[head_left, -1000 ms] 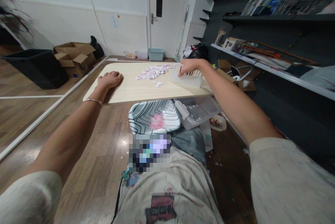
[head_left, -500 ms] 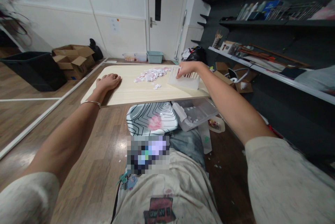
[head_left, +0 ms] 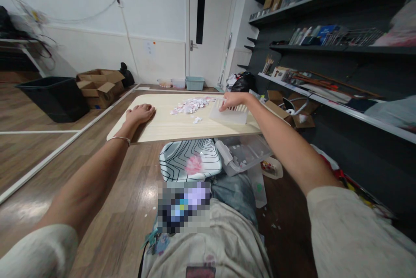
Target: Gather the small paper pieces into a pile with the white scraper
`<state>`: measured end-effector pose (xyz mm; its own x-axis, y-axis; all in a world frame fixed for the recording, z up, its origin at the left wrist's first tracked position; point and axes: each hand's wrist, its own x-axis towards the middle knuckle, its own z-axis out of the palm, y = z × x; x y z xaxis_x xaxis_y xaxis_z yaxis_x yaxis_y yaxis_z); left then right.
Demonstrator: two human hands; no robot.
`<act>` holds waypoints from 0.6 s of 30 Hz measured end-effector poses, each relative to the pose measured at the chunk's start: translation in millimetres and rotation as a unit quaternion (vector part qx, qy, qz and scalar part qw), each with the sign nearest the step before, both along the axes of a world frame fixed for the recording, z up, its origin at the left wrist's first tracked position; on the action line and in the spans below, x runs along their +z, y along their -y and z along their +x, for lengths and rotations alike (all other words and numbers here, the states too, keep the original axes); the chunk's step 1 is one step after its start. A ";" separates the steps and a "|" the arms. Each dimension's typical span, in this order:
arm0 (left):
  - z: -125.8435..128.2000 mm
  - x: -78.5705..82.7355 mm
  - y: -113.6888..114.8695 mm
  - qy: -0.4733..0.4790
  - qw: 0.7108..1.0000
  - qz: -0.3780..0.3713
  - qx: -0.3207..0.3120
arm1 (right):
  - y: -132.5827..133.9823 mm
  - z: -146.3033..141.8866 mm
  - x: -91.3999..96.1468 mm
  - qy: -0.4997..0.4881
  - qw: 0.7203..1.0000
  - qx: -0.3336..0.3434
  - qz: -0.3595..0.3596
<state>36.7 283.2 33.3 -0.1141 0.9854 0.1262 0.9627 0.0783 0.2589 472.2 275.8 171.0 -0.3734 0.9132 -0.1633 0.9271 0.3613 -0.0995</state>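
Note:
My left hand (head_left: 140, 114) lies on the left part of the light wooden table (head_left: 172, 128), palm down with fingers stretched out, holding nothing. In my right hand (head_left: 233, 100) is a whitish translucent plastic piece with a row of slots (head_left: 232, 116), gripped by its upper part. It stands tilted on the tabletop; its exact kind is unclear. Just left of it spreads a heap of small white and pinkish paper scraps (head_left: 191, 105). A few loose scraps (head_left: 197, 119) lie apart, nearer to me.
Below the table edge are a black-lined white tray (head_left: 170, 161) holding something pink and a clear plastic box (head_left: 250, 152). A small dish (head_left: 276, 168) sits farther right. A pixelated phone-like object (head_left: 185, 204) rests on my lap. Dark shelves (head_left: 341, 48) line the right side.
My view has tilted up a little, so everything sits lower in the picture. Both hands and the slotted plastic piece keep nearly the same places on the table.

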 end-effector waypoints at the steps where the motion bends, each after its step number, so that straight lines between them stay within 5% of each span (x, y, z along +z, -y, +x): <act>1: 0.2 0.2 -0.1 0.000 1.000 0.000 0.000 | 1.4 1.1 0.9 -0.006 1.000 -0.004 -0.008; 7: -0.6 0.6 -1.1 -0.005 1.000 -0.011 -0.001 | 11.2 -2.7 7.1 -0.033 0.999 -0.016 -0.035; 18: -4.8 -6.8 -6.5 -0.004 1.000 -0.003 -0.008 | 14.4 -48.9 5.2 -0.009 0.997 0.067 -0.036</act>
